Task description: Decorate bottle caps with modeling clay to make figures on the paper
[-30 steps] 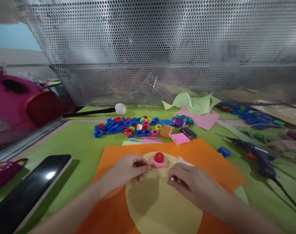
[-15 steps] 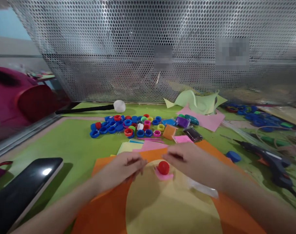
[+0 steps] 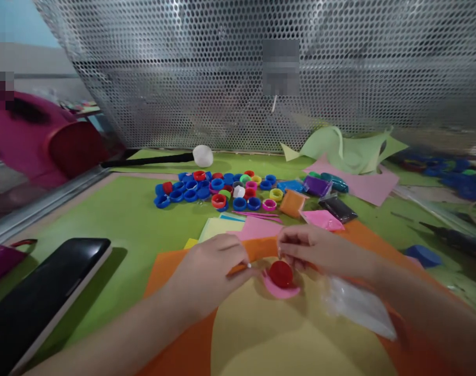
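Observation:
A red bottle cap sits on a curved pink piece on the pale yellow paper circle. That circle lies over an orange sheet. Left of the cap, my left hand is closed, thumb against fingers; a small white spot shows at its fingertips, too small to name. My right hand pinches just behind and right of the cap, and anything between its fingertips is hidden. Below the right wrist lies a clear plastic bag.
Several colored bottle caps lie behind the sheets, beside packets such as an orange packet. A black phone-like device is at left. A glue gun and a blue cap lie at right. Perforated metal stands behind.
The view has shifted, so things on the table sit further right. My left hand has turned and its fingers have closed. My right fingertips have come down beside the red cap.

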`<state>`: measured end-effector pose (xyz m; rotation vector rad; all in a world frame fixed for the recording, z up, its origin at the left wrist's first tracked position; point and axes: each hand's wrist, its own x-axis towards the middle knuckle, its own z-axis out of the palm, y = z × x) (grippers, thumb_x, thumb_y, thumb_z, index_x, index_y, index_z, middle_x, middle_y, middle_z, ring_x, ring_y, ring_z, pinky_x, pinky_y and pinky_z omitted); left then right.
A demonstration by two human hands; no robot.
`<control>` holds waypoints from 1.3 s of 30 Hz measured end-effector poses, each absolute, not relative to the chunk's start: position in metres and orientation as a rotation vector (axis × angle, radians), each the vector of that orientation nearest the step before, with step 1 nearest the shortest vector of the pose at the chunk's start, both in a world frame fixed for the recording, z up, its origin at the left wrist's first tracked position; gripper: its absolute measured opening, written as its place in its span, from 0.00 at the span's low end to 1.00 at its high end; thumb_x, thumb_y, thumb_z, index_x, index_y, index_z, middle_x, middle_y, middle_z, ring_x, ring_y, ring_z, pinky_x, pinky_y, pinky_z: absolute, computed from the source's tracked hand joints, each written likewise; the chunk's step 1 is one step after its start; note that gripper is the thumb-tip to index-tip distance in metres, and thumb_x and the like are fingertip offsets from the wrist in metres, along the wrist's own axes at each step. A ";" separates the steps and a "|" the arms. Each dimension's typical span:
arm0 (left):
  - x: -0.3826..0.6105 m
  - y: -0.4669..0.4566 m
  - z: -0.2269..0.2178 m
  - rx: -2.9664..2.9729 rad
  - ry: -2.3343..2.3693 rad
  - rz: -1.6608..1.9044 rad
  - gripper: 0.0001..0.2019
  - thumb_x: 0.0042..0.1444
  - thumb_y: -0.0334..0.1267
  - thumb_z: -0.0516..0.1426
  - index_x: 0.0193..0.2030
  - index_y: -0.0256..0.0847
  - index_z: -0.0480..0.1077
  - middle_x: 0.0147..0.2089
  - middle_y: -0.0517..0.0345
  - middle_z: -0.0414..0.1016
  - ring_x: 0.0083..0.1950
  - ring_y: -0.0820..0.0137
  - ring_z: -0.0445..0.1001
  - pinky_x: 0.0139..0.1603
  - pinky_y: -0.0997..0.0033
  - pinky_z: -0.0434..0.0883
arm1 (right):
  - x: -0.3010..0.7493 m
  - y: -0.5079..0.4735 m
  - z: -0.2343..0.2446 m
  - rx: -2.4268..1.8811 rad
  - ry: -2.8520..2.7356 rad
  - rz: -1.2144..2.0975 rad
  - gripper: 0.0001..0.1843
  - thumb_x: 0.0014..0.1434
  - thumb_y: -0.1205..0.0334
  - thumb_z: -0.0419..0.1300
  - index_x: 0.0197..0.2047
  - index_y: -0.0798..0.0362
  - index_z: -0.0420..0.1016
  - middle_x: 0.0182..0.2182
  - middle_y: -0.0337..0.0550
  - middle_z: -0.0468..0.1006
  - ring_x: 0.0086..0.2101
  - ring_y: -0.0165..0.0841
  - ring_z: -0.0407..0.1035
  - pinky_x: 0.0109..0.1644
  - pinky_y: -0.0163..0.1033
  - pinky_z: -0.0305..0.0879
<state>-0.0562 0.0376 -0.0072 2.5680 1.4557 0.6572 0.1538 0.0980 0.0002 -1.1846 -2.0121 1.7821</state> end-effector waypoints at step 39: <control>-0.059 0.027 0.001 2.430 1.363 0.274 0.07 0.58 0.34 0.53 0.31 0.39 0.70 0.30 0.60 0.73 0.32 0.71 0.70 0.31 0.75 0.66 | 0.147 0.094 -0.014 -1.275 -1.789 1.904 0.05 0.54 0.63 0.59 0.31 0.55 0.68 0.23 0.36 0.71 0.21 0.23 0.65 0.23 0.28 0.60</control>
